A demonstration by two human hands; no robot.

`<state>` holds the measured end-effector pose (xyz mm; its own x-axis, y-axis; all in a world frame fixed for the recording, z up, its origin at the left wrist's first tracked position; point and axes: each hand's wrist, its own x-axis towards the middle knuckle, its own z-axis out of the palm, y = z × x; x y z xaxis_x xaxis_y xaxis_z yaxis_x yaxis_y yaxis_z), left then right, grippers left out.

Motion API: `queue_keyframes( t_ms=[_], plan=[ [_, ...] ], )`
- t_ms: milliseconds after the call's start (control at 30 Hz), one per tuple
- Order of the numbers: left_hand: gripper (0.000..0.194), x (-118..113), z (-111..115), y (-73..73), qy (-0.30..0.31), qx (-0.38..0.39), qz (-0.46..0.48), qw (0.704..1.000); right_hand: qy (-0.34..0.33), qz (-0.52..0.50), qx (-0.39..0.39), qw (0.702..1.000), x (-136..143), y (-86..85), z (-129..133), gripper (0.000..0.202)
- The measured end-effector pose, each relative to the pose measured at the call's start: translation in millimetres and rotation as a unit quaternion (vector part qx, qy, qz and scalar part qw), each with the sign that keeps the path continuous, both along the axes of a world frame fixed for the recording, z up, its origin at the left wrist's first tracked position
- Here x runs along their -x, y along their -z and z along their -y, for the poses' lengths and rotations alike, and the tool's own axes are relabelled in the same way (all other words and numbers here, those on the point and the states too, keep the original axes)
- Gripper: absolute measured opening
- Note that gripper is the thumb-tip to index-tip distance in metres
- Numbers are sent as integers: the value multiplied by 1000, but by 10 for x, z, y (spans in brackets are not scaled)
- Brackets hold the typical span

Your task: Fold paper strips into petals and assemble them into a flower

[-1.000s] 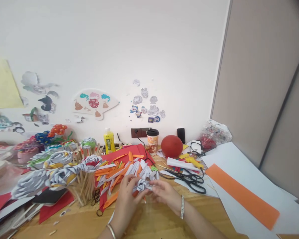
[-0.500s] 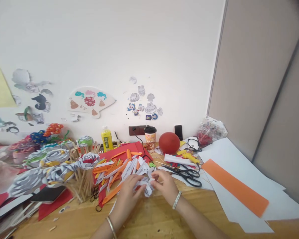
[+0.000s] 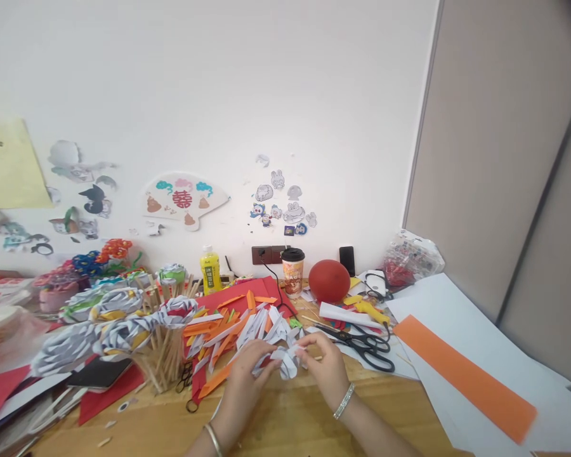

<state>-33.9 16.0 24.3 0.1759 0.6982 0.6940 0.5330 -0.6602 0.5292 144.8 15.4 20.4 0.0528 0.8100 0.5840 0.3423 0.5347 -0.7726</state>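
Between my two hands, just above the front part of the table, is a small white folded-paper piece [image 3: 288,362] with curled, petal-like parts. My left hand [image 3: 250,368] grips its left side with thumb and fingers. On the right side, my right hand [image 3: 321,365] pinches the paper between thumb and forefinger. Just behind my hands lies a pile of folded paper strips [image 3: 233,327], white and orange with a few green ones, partly on red paper [image 3: 247,289]. Black-handled scissors [image 3: 361,346] rest to the right of my right hand.
Paper flowers on wooden sticks [image 3: 124,320] crowd the left. Along the wall stand a yellow bottle [image 3: 210,270], a lidded cup [image 3: 293,273] and a red ball-like object [image 3: 329,281]. A yellow glue gun [image 3: 371,311], white sheets [image 3: 438,311] and an orange strip [image 3: 466,377] lie to the right.
The view has shifted slightly left and up, so the scene sits a little lower and further right. Both hands stay on the white paper piece, whose curled parts now show more plainly.
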Motion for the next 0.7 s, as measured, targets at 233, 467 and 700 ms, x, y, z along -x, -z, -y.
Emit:
queue_keyframes(
  t_ms=[233,467,700],
  plan=[
    [17,-24,96,-34,16,-136,-72,988,-64,118,-116,984,44,15,35,20],
    [22,-33,87,24,-35,-102,-11,994,-60,110,-118,985,107,20,80,13],
    [21,-55,103,35,-27,-68,-12,997,-35,122,-149,981,149,76,90,17]
  ],
)
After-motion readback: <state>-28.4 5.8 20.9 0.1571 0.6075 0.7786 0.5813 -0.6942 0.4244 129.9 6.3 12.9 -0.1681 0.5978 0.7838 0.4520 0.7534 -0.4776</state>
